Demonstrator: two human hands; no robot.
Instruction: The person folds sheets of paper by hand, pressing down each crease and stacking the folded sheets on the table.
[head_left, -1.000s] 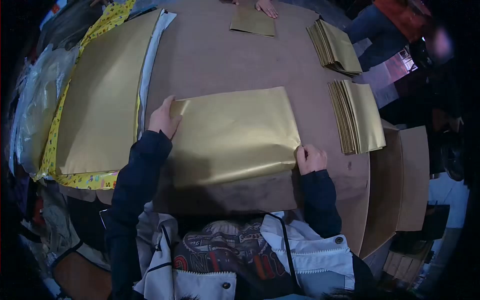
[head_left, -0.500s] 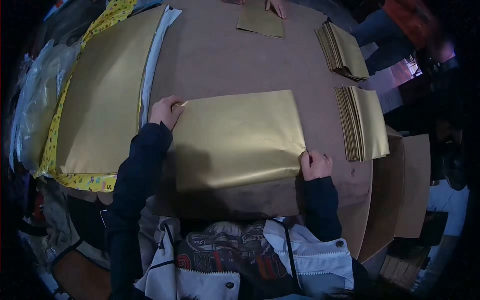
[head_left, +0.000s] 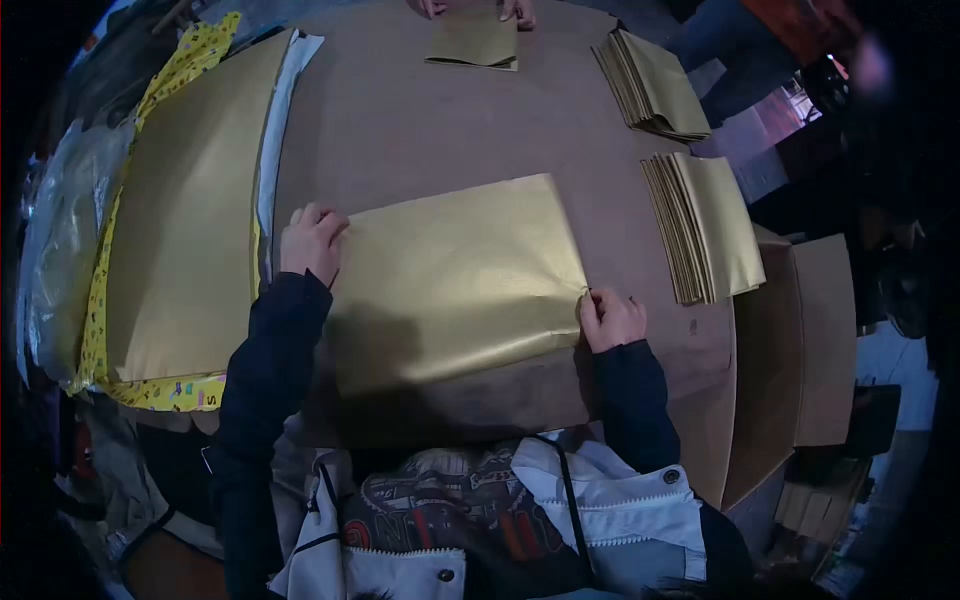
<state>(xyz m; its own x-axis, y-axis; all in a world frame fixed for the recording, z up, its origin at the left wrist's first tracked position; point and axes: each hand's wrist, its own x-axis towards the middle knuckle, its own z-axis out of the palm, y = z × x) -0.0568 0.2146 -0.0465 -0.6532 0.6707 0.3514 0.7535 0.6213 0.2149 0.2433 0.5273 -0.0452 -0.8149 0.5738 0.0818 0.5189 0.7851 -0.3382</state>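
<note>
A gold paper sheet (head_left: 465, 270) lies in front of me on the brown tabletop, slightly creased near its right edge. My left hand (head_left: 314, 243) is closed on its far left corner, with the thumb and fingers pinched together. At the right edge, my right hand (head_left: 613, 320) pinches the paper between thumb and fingers. A shadow falls across the sheet's near left part. Left of my left hand lies a pile of large flat gold sheets (head_left: 190, 210) on yellow patterned wrapping (head_left: 165, 393).
Two stacks of folded gold paper, a near one (head_left: 705, 230) and a far one (head_left: 655, 85), sit along the right edge. An open cardboard box (head_left: 770, 370) stands below that edge. Across the table, another person's hands (head_left: 518, 12) touch a folded gold sheet (head_left: 472, 42).
The whole view has shifted a little, so most things appear farther left. Both my hands still grip the gold sheet, and the left hand sits slightly lower along its left side.
</note>
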